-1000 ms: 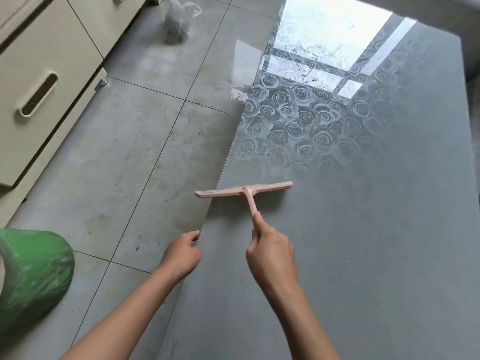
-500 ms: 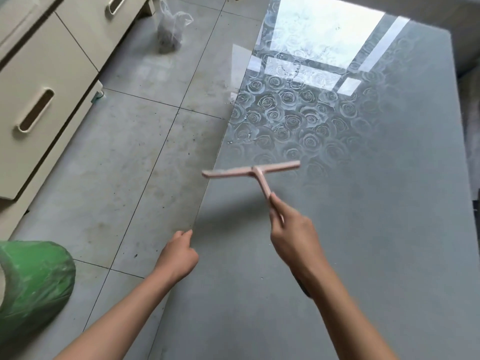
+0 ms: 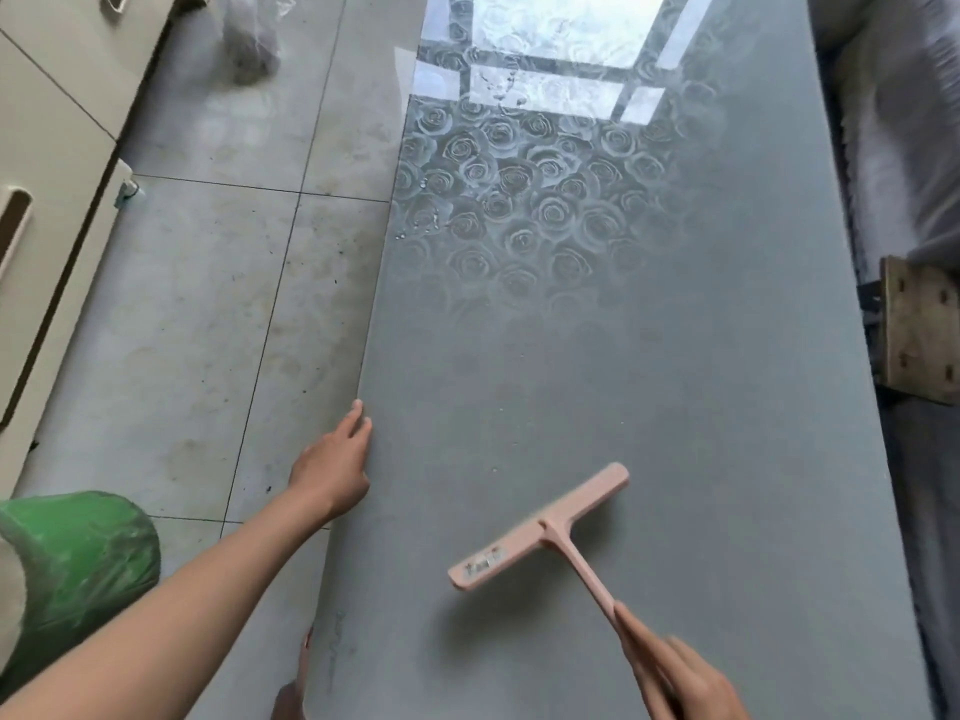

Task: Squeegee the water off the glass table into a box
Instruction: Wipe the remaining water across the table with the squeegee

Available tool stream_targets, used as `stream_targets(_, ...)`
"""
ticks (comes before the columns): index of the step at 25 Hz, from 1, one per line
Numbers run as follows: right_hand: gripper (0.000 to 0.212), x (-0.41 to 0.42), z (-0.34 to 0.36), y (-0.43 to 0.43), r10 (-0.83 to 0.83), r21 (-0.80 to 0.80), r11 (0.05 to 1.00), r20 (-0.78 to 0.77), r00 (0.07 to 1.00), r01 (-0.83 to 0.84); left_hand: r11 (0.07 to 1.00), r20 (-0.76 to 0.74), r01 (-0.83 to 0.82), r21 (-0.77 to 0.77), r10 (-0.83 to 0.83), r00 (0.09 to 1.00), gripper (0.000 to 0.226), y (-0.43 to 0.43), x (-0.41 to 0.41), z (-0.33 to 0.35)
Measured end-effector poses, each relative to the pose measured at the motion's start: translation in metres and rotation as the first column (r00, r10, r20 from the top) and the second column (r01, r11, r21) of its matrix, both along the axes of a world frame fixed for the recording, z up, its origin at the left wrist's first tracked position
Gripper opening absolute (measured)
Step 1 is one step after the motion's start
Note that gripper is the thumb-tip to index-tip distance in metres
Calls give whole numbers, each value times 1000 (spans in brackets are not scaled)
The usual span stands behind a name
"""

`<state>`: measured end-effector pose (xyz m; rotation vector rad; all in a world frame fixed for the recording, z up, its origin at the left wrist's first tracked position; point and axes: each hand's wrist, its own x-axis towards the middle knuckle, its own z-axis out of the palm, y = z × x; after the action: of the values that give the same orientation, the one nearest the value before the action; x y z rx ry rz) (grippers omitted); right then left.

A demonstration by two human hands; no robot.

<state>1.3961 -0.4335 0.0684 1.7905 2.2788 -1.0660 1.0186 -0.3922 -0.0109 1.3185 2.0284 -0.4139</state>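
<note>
A long grey glass table with a rose pattern runs away from me. Water drops cling near its left edge and more lie further back in the bright reflection. My right hand grips the handle of a pink squeegee, whose blade is tilted and lifted above the near part of the glass, casting a shadow below it. My left hand rests against the table's left edge, fingers loosely extended, holding nothing. No box is in view.
A green plastic-wrapped bin stands on the tiled floor at lower left. Cream drawers line the left side. A clear bag lies on the floor at the back. A wooden piece sits beyond the table's right edge.
My right hand has pulled the squeegee back toward me and to the right, lifting it off the glass and tilting it. My left hand slid forward along the table's left edge.
</note>
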Motion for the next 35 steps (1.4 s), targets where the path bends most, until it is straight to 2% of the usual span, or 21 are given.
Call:
stream_targets(1,62,-1,-5,-11,1,49,999,10,1000,-2,1000,-8,23,-4,-23,1000,68,-1,0,-1)
stream_targets(3,59,-22,-15,-16,-15,19,1000,-12,1000,16,997,-21,77,10,-76,997,68,0,-5,-3)
stream_targets(6,56,-96,-38,22,-52,1,999,-89,995,52,989,-23,142,29,-142,990,70,1,-23,-11)
stream_targets(9,48,-138,-49,56,-98,39,994,-95,991,102,962,-57,273,15,-271,961,71,3,-34,-12)
stream_targets(12,50,-101,-22,6,-79,60,994,-124,989,87,919,-80,393,-20,-393,916,68,5,-39,-9)
stream_targets(14,54,-69,-8,-32,-99,2,995,-32,995,99,887,-101,461,-25,-461,881,67,9,-42,-9)
stream_targets(16,53,-59,-17,-40,-97,-22,995,-2,995,97,872,-105,490,-12,-488,867,66,11,-42,-11)
stream_targets(20,49,-126,-40,23,-54,6,999,-89,995,54,865,-87,501,12,-499,862,67,13,-47,-14)
stream_targets(22,45,-167,-50,68,-64,7,998,-71,995,65,869,-47,491,59,-489,871,70,10,-53,-13)
stream_targets(24,42,-177,-48,86,-35,52,998,-39,999,37,879,-20,445,170,-449,894,72,7,-64,-9)
stream_targets(27,45,-135,-32,44,-27,112,993,-24,999,30,931,35,256,259,-274,961,63,-3,-74,-5)
stream_targets(30,49,-127,-24,21,-42,-15,999,64,997,43,981,174,-3,196,-32,984,55,3,-81,-6)
stream_targets(33,51,-183,-41,78,-36,39,999,42,998,34,970,306,-226,88,190,933,53,16,-85,-10)
stream_targets(35,48,-226,-48,128,-37,29,999,-3,999,38,950,323,-311,34,284,903,55,21,-83,-12)
